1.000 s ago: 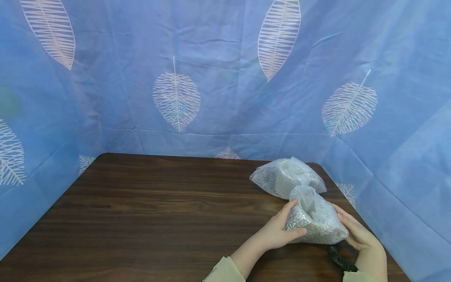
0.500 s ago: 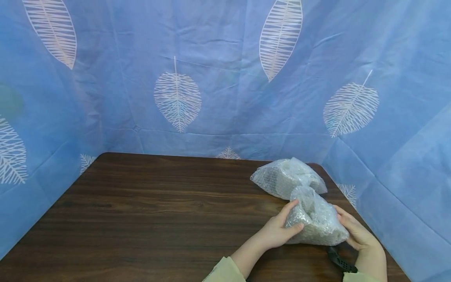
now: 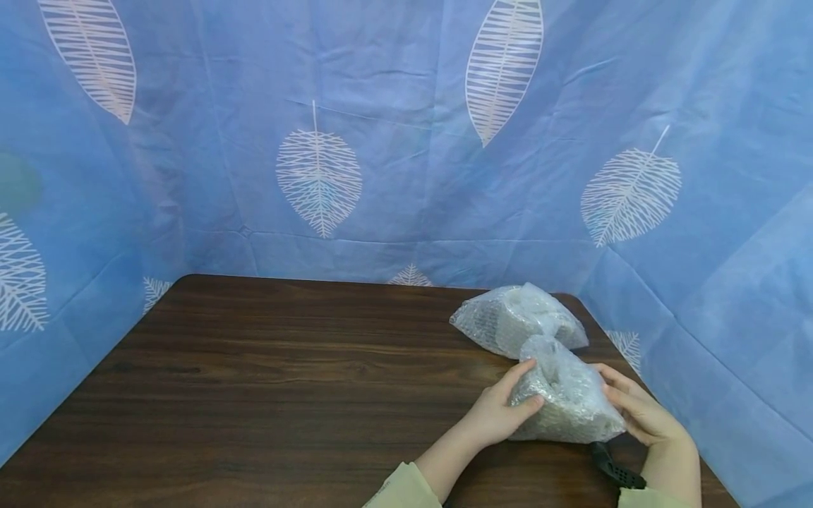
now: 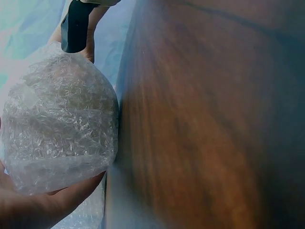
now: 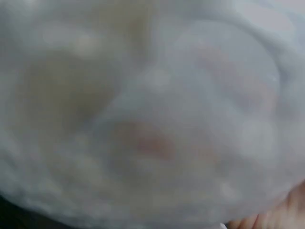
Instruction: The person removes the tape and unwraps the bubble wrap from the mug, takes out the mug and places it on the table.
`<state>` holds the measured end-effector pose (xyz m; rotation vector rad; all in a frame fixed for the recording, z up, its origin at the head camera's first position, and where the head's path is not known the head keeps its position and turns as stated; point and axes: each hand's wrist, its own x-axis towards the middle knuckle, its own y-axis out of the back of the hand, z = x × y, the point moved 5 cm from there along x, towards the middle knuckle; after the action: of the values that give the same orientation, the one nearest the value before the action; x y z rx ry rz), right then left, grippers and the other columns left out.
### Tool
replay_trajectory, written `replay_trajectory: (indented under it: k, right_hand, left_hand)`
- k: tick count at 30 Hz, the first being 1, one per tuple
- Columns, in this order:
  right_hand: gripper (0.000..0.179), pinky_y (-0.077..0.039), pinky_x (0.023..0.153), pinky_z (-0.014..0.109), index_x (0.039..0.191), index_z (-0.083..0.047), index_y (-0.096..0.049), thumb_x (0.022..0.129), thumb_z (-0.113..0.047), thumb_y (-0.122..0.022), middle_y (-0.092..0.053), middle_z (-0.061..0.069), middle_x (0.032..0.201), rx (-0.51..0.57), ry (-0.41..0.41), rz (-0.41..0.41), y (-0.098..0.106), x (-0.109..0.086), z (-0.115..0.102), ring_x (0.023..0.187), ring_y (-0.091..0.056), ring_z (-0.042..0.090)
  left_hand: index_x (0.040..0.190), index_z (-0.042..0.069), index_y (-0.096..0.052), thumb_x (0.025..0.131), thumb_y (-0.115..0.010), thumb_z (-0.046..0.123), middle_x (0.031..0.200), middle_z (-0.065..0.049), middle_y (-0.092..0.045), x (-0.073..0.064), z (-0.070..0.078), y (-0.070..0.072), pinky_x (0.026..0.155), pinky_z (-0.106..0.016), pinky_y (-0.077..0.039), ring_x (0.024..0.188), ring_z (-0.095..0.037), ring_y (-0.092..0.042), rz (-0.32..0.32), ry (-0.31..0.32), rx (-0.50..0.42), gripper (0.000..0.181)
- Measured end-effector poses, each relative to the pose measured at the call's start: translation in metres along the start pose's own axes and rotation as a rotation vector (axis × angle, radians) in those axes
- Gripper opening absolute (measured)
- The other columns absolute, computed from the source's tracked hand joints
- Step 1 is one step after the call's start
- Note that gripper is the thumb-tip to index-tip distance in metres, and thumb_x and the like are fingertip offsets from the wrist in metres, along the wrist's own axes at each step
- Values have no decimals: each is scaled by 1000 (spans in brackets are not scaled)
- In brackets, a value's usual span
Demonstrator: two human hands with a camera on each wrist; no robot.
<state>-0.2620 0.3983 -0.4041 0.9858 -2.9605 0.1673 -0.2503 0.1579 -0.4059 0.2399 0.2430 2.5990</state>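
Observation:
A bubble-wrapped bundle (image 3: 571, 409) rests on the dark wooden table (image 3: 286, 395) at the right; its contents cannot be made out. My left hand (image 3: 498, 416) grips its left side, thumb on the front and fingers going round behind. On the other side my right hand (image 3: 641, 409) holds the bundle with bent fingers. The left wrist view has the bundle (image 4: 62, 119) between both hands, close to the tabletop. Cloudy wrap (image 5: 157, 119) fills the right wrist view, too blurred to read. A second bubble-wrapped bundle (image 3: 521, 321) lies right behind, touching the first.
A blue curtain with white leaf prints (image 3: 406, 176) surrounds the table at the back and sides. The table's right edge runs close by my right hand. A black wrist-worn device (image 3: 612, 466) sits at my right wrist. Bare wood stretches to the left.
The front bundle has shifted slightly left, and both hands have moved a little with it. My right fingers are slightly more spread. The rear bundle stays where it was.

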Motion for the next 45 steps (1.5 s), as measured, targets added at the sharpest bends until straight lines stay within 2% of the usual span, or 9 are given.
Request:
replay_trajectory:
  k: [8, 12, 22, 27, 35, 42, 45]
  right_hand:
    - [45, -53, 83, 42, 141, -22, -45, 105, -6, -22, -58, 2, 126, -58, 18, -29, -6, 6, -8, 106, -61, 23]
    - [44, -54, 79, 43, 140, -18, -45, 105, -4, -22, -58, 6, 124, -40, 42, -28, -8, 7, -12, 102, -63, 26]
    - [41, -55, 75, 43, 137, -13, -46, 105, -2, -23, -59, 6, 120, -82, 93, -4, -15, 10, -25, 98, -65, 25]
    - [43, -55, 75, 42, 138, -15, -48, 104, -2, -24, -58, 4, 120, -92, 130, -10, -21, 14, -34, 99, -63, 23]
    - [43, -56, 74, 38, 132, -21, -56, 104, -2, -30, -62, 0, 116, -135, 125, 85, -27, 17, -44, 97, -64, 19]
    - [43, -55, 75, 37, 132, -19, -57, 103, 0, -32, -62, 2, 117, -171, 143, 122, -35, 22, -51, 98, -64, 19]
    - [42, -56, 74, 36, 129, -20, -59, 103, 0, -34, -63, 0, 115, -189, 142, 162, -38, 25, -52, 96, -64, 18]
  left_hand:
    - [144, 44, -38, 96, -58, 37, 146, 11, -38, 0, 1, 4, 98, -49, -41, 132, -22, -37, 28, -33, 3, 52]
    - [143, 44, -39, 96, -58, 38, 146, 11, -39, 1, 2, 5, 98, -49, -41, 132, -21, -38, 38, -37, 2, 51]
    - [142, 44, -41, 96, -58, 38, 146, 13, -37, -3, 12, 10, 99, -48, -39, 134, -19, -35, 52, -62, -38, 50]
    - [143, 42, -41, 96, -58, 38, 147, 13, -36, -4, 19, 16, 101, -48, -37, 135, -18, -34, 64, -88, -46, 50]
    - [144, 41, -40, 96, -58, 39, 147, 13, -36, -5, 25, 24, 102, -48, -37, 135, -17, -33, 71, -120, -40, 51]
    - [143, 43, -40, 96, -58, 38, 147, 15, -35, -4, 27, 33, 105, -47, -34, 136, -16, -30, 77, -118, -57, 50]
    - [143, 43, -40, 96, -58, 38, 147, 15, -35, -4, 27, 37, 105, -47, -34, 137, -15, -30, 81, -122, -55, 50]
